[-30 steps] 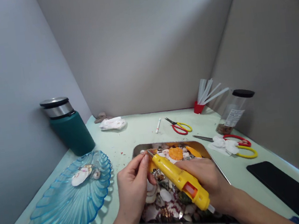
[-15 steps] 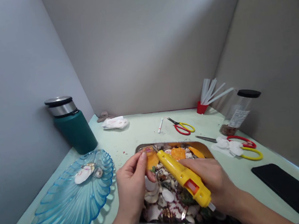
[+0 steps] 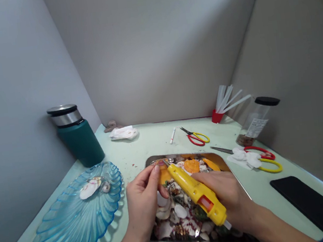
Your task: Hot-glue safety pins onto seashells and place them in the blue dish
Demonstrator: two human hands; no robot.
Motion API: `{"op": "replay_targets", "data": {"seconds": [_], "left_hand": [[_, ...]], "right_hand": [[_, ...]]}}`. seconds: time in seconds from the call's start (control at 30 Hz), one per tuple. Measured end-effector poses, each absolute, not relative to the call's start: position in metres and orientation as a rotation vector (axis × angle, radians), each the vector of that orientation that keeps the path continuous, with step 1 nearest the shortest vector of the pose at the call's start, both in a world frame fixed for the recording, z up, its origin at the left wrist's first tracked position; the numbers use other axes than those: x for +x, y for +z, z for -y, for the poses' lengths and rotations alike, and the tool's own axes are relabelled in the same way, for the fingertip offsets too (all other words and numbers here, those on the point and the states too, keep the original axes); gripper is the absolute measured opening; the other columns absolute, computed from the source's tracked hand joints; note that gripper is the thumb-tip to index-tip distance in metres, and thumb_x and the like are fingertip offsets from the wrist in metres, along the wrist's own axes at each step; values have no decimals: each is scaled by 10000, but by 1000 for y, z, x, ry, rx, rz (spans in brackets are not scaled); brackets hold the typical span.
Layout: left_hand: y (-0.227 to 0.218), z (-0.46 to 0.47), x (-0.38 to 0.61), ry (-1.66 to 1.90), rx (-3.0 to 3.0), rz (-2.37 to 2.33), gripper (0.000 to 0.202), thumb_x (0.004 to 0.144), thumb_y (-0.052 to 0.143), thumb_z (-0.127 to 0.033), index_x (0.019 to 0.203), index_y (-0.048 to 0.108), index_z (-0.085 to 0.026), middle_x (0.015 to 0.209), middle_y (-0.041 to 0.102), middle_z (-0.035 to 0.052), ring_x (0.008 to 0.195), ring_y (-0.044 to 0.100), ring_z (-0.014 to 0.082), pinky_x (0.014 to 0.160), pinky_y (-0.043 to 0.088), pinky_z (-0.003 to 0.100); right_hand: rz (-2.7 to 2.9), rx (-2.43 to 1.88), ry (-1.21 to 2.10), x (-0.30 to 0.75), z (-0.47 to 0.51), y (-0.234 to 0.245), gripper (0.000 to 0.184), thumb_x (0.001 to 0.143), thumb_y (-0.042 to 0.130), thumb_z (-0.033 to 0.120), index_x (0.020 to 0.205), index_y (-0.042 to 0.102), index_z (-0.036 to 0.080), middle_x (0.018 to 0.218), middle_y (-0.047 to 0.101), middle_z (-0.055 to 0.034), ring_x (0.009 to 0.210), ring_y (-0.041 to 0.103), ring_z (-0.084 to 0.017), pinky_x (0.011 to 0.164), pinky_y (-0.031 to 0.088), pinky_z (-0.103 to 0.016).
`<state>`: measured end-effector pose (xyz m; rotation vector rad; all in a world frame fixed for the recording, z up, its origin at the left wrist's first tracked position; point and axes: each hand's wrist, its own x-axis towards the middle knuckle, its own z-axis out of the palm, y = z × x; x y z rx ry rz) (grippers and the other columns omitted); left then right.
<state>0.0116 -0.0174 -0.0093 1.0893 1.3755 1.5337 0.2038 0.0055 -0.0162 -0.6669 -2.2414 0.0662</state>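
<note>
My right hand [image 3: 227, 189] is wrapped round a yellow hot glue gun [image 3: 194, 186], with a clear glue stick poking from its back end. Its metal nozzle points up and left, at a small, thin, see-through piece with a pinkish tint [image 3: 160, 162]. My left hand [image 3: 144, 194] pinches that piece between thumb and fingertips; its exact kind is too small to make out. Both hands are above a metal tray [image 3: 229, 163] filled with seashells, among them an orange scallop shell [image 3: 191, 166] and a white shell [image 3: 180, 211].
On the left stand a blue shell-shaped dish [image 3: 74, 227] holding a few shells and a green bottle [image 3: 81, 143]. Tissue [image 3: 124, 133] lies behind. To the right are scissors [image 3: 196, 137], more scissors with tissue [image 3: 266, 158], glue sticks in a red cup [image 3: 217, 116], a jar [image 3: 255, 124] and a black flat object [image 3: 306, 201].
The glue gun's nozzle has shifted slightly left along the small piece. My left hand keeps its pinch and has barely moved.
</note>
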Motion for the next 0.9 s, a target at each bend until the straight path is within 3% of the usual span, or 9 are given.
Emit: {"op": "replay_targets", "data": {"seconds": [0.53,0.9], "left_hand": [[-9,16,7,1575,1165,-1443,358,820,567,-417,1018,703,-151,407,577,-46,462,536,133,582,446,220],[-9,14,9,1531,1160,-1425,309,824,574,-406,971,706,-170,405,570,-49,441,515,110,536,425,196]], "right_hand": [[2217,-654,39,205,-5,-16,199,882,483,338,963,552,169,763,702,-75,613,664,-195,553,467,-288],[2251,-655,96,206,-5,-17,199,874,503,341,968,550,172,756,691,-64,606,645,-193,532,433,-289]]}}
